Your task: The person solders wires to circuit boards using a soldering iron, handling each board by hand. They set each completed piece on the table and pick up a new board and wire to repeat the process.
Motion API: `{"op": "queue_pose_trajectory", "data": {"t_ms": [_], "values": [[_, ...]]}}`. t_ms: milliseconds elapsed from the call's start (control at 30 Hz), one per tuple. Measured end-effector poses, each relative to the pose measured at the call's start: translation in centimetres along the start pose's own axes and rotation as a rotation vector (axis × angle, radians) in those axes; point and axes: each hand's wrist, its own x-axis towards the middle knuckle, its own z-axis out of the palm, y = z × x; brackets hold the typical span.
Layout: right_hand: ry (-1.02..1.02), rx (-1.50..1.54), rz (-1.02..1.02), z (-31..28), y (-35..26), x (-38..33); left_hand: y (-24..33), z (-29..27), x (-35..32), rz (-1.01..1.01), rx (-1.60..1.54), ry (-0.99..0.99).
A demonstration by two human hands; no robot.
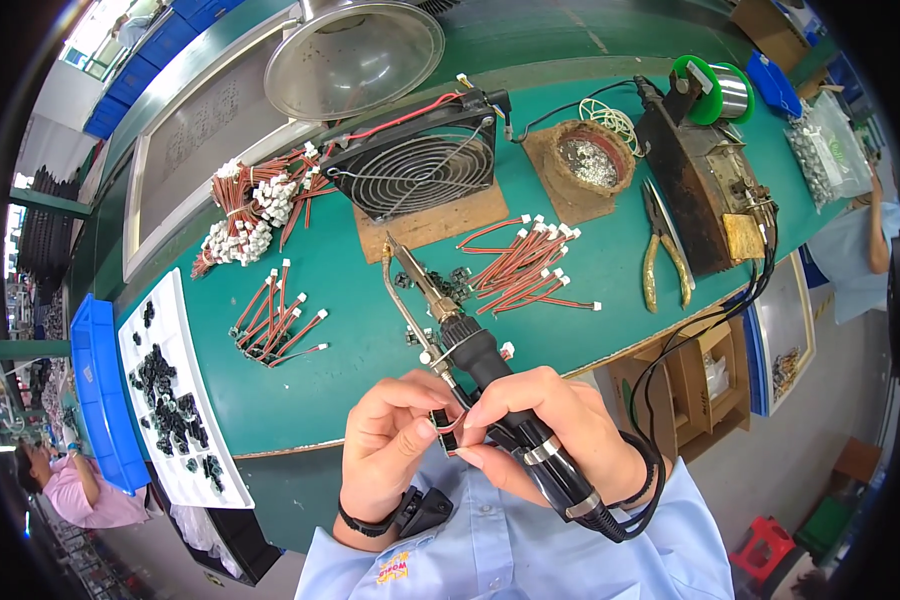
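2 hands meet above the green counter (pixel 370 330) edge: the left hand (pixel 395 445) pinches a small black part (pixel 442 422), the right hand (pixel 540 425) is clamped on a soldering iron (pixel 440 315). Beyond lie red wires (pixel 525 265); a clear bag (pixel 830 150) sits far right, a white tray (pixel 175 330) far left.

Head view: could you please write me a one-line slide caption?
Right hand holds a soldering iron while both hands pinch a small wired part above the green bench.
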Motion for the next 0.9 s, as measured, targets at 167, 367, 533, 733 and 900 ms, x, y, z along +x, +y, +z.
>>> {"op": "queue_pose_trajectory", "data": {"t_ms": [167,367,533,733,900], "values": [[-0.008,-0.013,0.011,-0.1,0.1,0.1,1.4,1.0,-0.3,-0.026,0.13,0.072],[0.006,0.029,0.056,0.0,0.0,-0.3,1.7,0.2,-0.4,-0.119,0.09,-0.014],[-0.01,0.038,0.083,-0.1,0.0,-0.4,1.5,0.3,-0.4,-0.087,0.01,-0.015],[0.075,0.063,0.086,0.1,0.5,-0.7,1.9,1.6,-0.3,-0.141,0.046,0.071],[0.121,0.058,0.122,0.0,0.6,-0.9,1.6,1.8,-0.1,-0.151,0.04,0.107]]}}
